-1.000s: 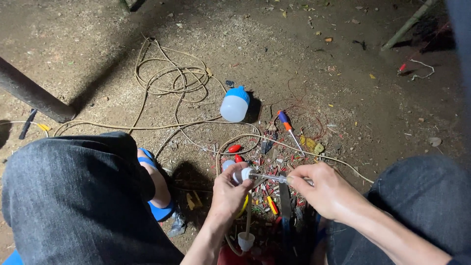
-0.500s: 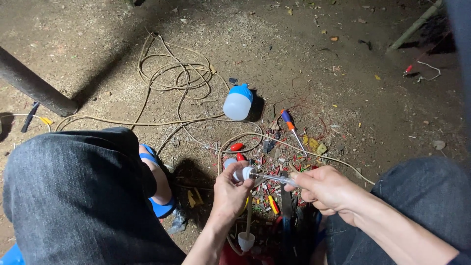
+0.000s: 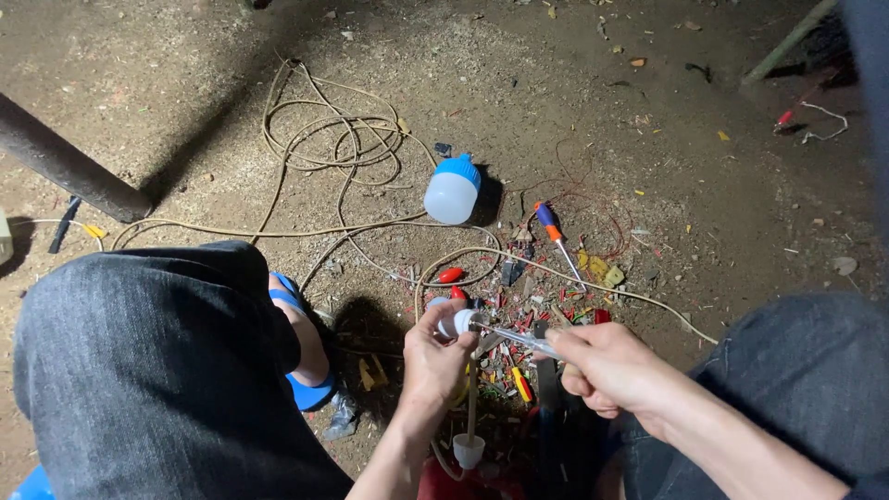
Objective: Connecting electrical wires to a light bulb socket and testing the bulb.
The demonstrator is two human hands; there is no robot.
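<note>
1. Person squats on bare dirt ground (image 3: 648,111); both knees in dark jeans frame the view, a blue sandal (image 3: 310,389) on the foot between.
2. Left hand (image 3: 431,366) holds a small white lamp holder (image 3: 460,322) — fingers curled and pinched around its body, thumb on top. The holder sits at the fingertips, its open end facing toward the right hand.
3. Right hand (image 3: 611,370) grips a slim clear-handled tester screwdriver (image 3: 519,339), fingers pressed together around the handle. The tool's long axis runs nearly level, slanting slightly up toward the left; its tip meets the holder.
4. Key relation: the holder lies straight left of the right-hand fingers, in line with the screwdriver shaft. The left hand is the one on it; the right reaches it only through the tool.
5. A cream wire drops from the holder to a second white fitting (image 3: 469,451) below.
6. Around: an LED bulb with a blue base (image 3: 452,190) lying on its side, a blue-and-orange screwdriver (image 3: 556,239), a coil of beige cable (image 3: 324,139), red wire scraps and stripped offcuts — all beyond the hands. A dark pipe (image 3: 69,167) crosses at left.
</note>
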